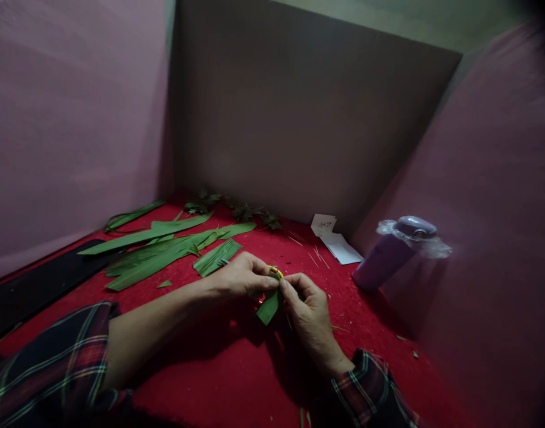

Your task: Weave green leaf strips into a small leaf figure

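Both of my hands meet over the red cloth, pinching a piece of green leaf (269, 307) between them. My left hand (243, 276) grips its upper part with thumb and fingers. From the other side, my right hand (304, 302) closes thumb and forefinger on the same spot. A small yellow curved band (275, 271) arches above the fingertips; what it is made of I cannot make out. The leaf's cut end hangs down below the hands. Just beyond my left hand lies a short, wide leaf piece (216, 257) with a small dark object at its edge.
Long green leaves (165, 255) spread over the red cloth (201, 362) at left, beside a black flat strip (40, 285). Leafy sprigs (243, 212) lie at the back. Thin sticks (318, 257), white paper (341, 248) and a tilted purple tumbler (386, 260) are at right. Pink walls enclose the sides.
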`<state>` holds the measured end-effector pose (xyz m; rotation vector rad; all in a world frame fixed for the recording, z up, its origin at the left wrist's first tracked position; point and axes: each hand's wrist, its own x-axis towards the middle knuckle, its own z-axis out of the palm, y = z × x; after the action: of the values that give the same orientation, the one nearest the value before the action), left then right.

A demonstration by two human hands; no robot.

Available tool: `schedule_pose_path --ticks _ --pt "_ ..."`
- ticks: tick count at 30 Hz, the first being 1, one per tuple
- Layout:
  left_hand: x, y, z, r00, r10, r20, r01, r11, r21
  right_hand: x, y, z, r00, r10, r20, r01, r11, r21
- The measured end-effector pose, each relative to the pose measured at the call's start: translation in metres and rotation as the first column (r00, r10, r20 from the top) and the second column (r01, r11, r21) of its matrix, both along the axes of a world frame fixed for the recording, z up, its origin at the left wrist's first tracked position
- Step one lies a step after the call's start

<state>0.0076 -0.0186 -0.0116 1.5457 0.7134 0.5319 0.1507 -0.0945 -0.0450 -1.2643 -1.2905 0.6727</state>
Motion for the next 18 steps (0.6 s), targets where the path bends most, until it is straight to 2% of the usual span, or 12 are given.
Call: schedule_pose_path --ticks 6,11,18 --pt "0.0008 -0.0014 0.0029 0.998 0.041 0.039 -0.039 0.998 -0.059 -0.0024 0.0012 -0.0004 0.997 -0.003 -0.083 0.003 1.000 0.006" --pt "0.0021 -0.0002 -0.0009 0.995 0.081 0.065 -0.076 0.994 -0.076 -0.0031 0.0028 -0.0019 0.989 0.002 -0.151 -0.002 1.000 0.002" --pt "0.0008 0.0021 -0.0038 0.994 0.074 0.082 -0.064 0.991 -0.119 -0.0030 0.0027 -0.0020 0.992 -0.008 -0.129 0.008 1.000 0.002"
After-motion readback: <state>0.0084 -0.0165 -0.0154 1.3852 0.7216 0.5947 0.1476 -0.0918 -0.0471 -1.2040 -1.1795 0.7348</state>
